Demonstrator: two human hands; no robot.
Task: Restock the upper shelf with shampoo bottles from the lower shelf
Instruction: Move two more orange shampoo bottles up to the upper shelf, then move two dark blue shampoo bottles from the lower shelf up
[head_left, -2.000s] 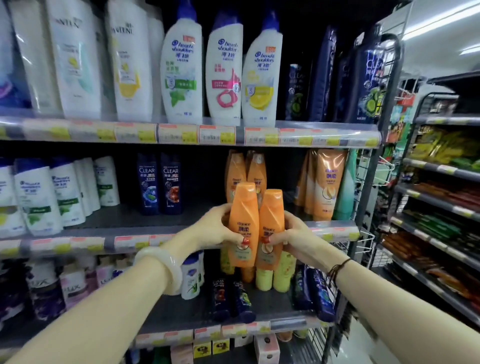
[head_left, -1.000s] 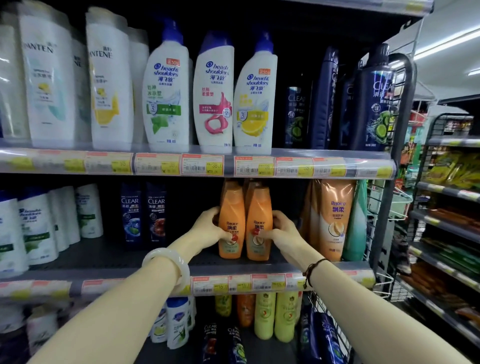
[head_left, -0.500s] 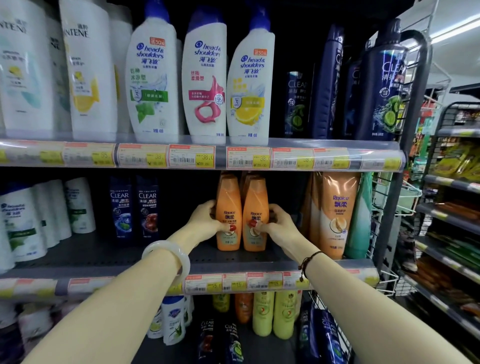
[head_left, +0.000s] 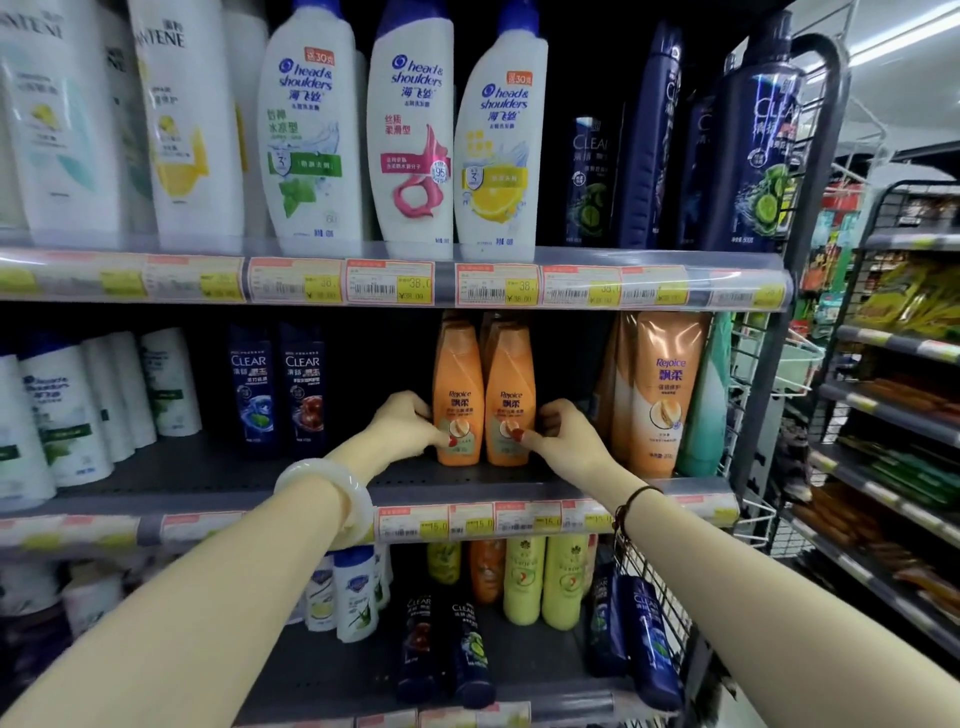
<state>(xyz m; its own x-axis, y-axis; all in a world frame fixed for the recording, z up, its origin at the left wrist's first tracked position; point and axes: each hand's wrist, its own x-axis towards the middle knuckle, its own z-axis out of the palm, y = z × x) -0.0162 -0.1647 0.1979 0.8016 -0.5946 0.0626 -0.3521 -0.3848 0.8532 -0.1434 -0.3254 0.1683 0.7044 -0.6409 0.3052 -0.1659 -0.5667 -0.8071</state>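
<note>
Two orange Rejoice shampoo bottles stand upright side by side on the middle shelf (head_left: 467, 480), in front of more orange bottles. My left hand (head_left: 402, 423) grips the left orange bottle (head_left: 457, 387) from its left side, thumb on the label. The right orange bottle (head_left: 510, 387) is held by my right hand (head_left: 563, 436) from its right side. Both bottle bases rest on the shelf board. On the lower shelf (head_left: 519, 660) beneath, another orange bottle (head_left: 487, 571) stands among yellow ones.
Large orange Rejoice bottles (head_left: 660, 389) stand just right of my right hand. Dark Clear bottles (head_left: 278, 389) stand to the left, white bottles farther left. The top shelf carries tall white Head & Shoulders bottles (head_left: 410, 130). A wire rack (head_left: 649, 597) edges the right side.
Both hands lifted the two orange bottles from in front of the lower shelf up onto the middle shelf and pushed them back. They now stand on the board, still held.
</note>
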